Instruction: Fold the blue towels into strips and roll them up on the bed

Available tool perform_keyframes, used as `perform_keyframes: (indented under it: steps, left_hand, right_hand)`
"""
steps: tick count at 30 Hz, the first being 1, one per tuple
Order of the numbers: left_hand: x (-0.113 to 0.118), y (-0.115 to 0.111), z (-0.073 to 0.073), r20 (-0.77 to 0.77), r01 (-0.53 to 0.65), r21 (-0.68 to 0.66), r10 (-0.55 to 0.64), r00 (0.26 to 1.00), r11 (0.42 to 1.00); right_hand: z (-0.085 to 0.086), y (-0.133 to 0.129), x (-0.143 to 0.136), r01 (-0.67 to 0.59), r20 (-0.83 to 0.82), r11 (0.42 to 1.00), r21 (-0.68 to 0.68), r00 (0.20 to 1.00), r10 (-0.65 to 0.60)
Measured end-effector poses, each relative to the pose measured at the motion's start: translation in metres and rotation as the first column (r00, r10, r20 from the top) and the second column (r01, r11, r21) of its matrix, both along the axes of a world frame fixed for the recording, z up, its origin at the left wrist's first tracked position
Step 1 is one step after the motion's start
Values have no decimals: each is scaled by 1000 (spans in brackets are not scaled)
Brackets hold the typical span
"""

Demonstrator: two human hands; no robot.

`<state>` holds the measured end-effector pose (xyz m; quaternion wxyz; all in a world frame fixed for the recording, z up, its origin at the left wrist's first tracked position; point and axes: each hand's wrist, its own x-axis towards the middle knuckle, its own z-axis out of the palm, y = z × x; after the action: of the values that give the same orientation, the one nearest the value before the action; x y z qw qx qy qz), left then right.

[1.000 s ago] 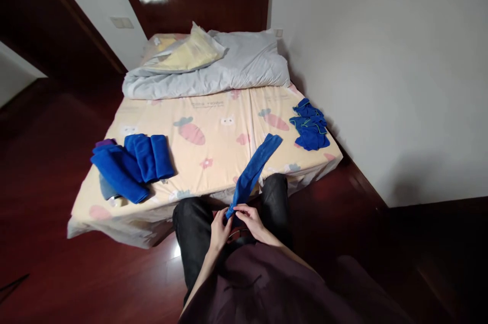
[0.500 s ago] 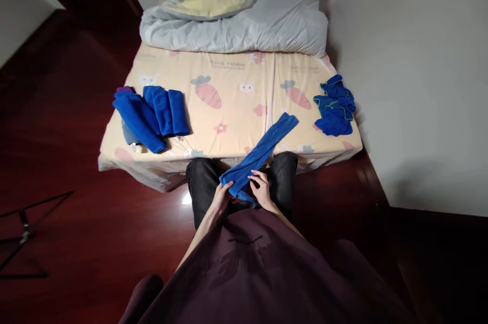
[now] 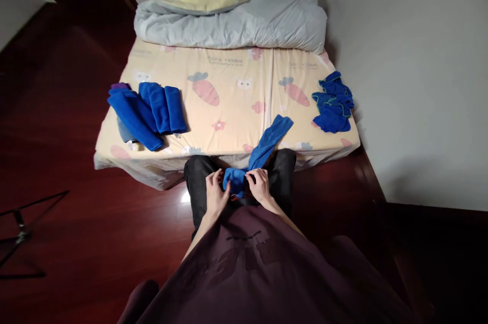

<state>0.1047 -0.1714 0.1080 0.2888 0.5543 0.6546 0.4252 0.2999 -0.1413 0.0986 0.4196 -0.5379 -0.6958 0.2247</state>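
A long blue towel [image 3: 269, 143], folded into a narrow strip, runs from the bed's front edge down to my lap, where its near end is bunched up between my hands. My left hand [image 3: 216, 196] grips the left side of this bunched end, thumb against the cloth. At the right side of the same end, my right hand [image 3: 260, 187] pinches the fabric between thumb and fingers. The underside of the towel is hidden.
Folded blue towels [image 3: 147, 115] lie on the bed's left, partly over a dark grey object [image 3: 125, 131]. Crumpled blue cloths [image 3: 333, 104] with green edging lie at right. A grey quilt [image 3: 236, 26] spans the back. A black stand [image 3: 21, 235] is on the floor.
The towel's near end has been turned up into a bunch, and its far end has drawn slightly closer. My left hand has risen beside the bunch; my right hand now pinches the cloth.
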Motion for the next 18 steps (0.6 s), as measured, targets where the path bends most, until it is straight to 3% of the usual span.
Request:
perform_keyframes:
  steps: [3,6,12,18]
  left_hand:
    - [5,-3,16,-101,300,49,-294,950,953]
    - [12,-3,23,-108,395,51,-389,915,917]
    - [-1,3,28,-166,313,138,-290,943,939]
    - [-40,10,68,-371,239,383,-88,924,892]
  right_hand:
    - [14,-6,-10,-90,-25,996,6,996,90]
    - [27,-13,-19,-179,-78,984,-17,981,177]
    - [50,-22,-14,-216,-110,976,-23,971,213]
    - [63,-24,-10,-182,-196,983,-26,965,173]
